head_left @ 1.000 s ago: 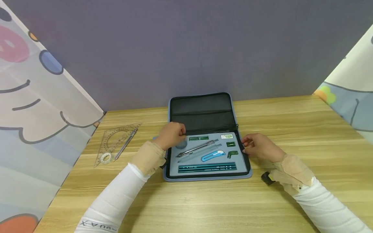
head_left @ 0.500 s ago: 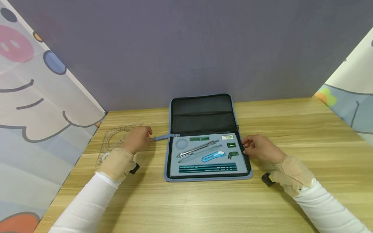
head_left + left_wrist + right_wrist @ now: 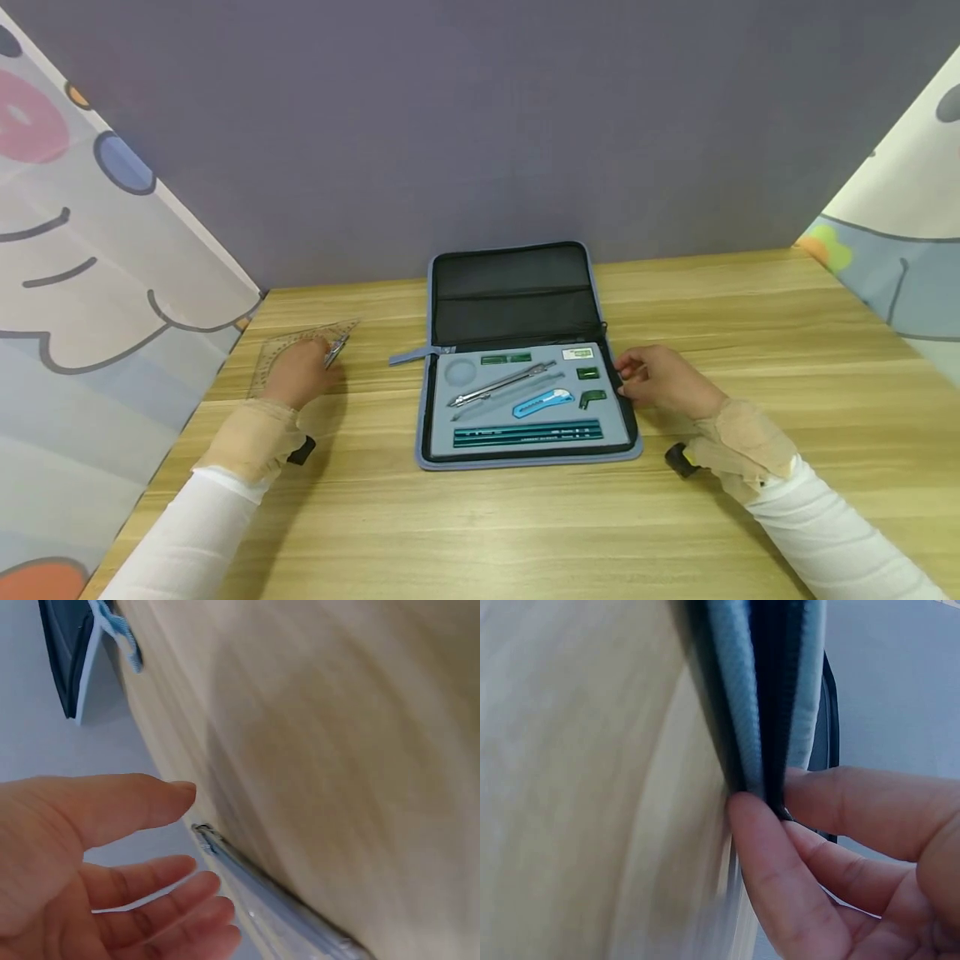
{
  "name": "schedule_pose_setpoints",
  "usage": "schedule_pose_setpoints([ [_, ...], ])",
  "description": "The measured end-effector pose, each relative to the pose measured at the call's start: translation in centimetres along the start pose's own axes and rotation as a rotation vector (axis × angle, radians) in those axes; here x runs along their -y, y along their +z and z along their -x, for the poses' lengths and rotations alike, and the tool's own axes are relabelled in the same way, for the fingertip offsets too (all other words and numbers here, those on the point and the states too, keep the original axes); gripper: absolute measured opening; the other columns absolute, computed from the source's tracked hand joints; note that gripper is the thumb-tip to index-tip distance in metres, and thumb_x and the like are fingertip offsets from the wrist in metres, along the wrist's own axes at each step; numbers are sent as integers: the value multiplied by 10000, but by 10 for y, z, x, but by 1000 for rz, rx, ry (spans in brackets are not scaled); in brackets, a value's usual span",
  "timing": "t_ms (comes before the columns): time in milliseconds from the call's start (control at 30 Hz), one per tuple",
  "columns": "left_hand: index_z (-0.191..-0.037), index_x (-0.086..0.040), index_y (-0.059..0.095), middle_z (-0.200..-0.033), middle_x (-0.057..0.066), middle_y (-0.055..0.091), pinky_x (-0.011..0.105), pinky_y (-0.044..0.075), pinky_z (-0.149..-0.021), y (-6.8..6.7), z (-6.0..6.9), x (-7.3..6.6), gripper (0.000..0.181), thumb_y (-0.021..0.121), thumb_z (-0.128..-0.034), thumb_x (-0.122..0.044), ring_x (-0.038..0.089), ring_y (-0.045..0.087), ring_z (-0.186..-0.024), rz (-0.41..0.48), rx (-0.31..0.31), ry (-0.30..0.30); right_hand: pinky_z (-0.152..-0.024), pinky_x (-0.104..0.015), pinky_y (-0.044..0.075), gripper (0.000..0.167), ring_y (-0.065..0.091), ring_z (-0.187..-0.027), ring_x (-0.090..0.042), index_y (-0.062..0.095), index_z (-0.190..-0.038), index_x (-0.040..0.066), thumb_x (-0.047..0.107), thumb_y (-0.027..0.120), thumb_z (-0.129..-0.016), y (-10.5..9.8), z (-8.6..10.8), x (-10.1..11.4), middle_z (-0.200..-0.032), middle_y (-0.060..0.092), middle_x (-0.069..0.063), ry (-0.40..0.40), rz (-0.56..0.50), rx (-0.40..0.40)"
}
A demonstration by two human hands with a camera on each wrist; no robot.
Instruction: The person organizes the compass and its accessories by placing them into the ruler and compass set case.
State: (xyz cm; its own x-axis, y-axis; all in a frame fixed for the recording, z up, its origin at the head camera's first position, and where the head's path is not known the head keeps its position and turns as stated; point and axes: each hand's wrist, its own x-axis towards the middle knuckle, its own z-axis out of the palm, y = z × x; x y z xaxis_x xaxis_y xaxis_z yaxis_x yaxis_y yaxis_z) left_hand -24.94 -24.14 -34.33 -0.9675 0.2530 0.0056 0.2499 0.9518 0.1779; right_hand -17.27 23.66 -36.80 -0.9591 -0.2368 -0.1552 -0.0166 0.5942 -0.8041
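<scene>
My left hand (image 3: 298,375) is over the clear set square (image 3: 272,348) at the left of the table. Beside its fingers lies a slim silver pencil-like tool (image 3: 337,350). The left wrist view has the thumb and fingers spread apart, with the silver tool (image 3: 277,896) just beyond the fingertips. My right hand (image 3: 663,382) pinches the right edge of an open zip case (image 3: 513,312). In the right wrist view, thumb and fingers are on the zipped fabric edge (image 3: 739,697). The white tape roll is hidden behind my left hand.
The case's grey tray holds a compass (image 3: 502,383), a blue cutter (image 3: 543,403), green pencils (image 3: 528,432), an eraser (image 3: 577,353), a sharpener (image 3: 588,373) and other small green pieces. A blue fabric tab (image 3: 408,357) sticks out left. A grey partition stands behind the table.
My left hand has moved from above the case's left side, leftward across the table, to the silver tool and set square. My right hand has stayed at the case's right edge.
</scene>
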Motion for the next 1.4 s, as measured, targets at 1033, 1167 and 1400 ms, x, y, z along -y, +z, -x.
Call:
schedule_pose_setpoints([
  [1033, -868, 92, 664, -859, 242, 668, 500, 486, -703, 3, 4, 29, 248, 699, -781, -138, 382, 623, -766, 14, 60, -79, -628, -266, 550, 305, 606, -814, -201, 526, -1104, -161, -69, 620, -829, 0, -1, 6, -945, 608, -212, 24, 20, -6],
  [1167, -721, 50, 648, -674, 136, 627, 408, 471, -588, 3, 2, 32, 244, 723, -769, -176, 256, 556, -599, 58, 84, -96, -635, -273, 553, 307, 606, -810, -194, 520, -1111, -165, -75, 607, -831, 0, -1, 5, -946, 603, -215, 30, 7, 0],
  [1400, -473, -191, 360, -460, -92, 255, 252, 255, -453, 6, -7, 33, 450, 690, -775, -238, 83, 221, -456, 87, 145, -124, -629, -271, 552, 314, 604, -792, -184, 522, -1110, -165, -63, 604, -824, 1, 0, 2, -933, 605, -203, 29, 0, -6],
])
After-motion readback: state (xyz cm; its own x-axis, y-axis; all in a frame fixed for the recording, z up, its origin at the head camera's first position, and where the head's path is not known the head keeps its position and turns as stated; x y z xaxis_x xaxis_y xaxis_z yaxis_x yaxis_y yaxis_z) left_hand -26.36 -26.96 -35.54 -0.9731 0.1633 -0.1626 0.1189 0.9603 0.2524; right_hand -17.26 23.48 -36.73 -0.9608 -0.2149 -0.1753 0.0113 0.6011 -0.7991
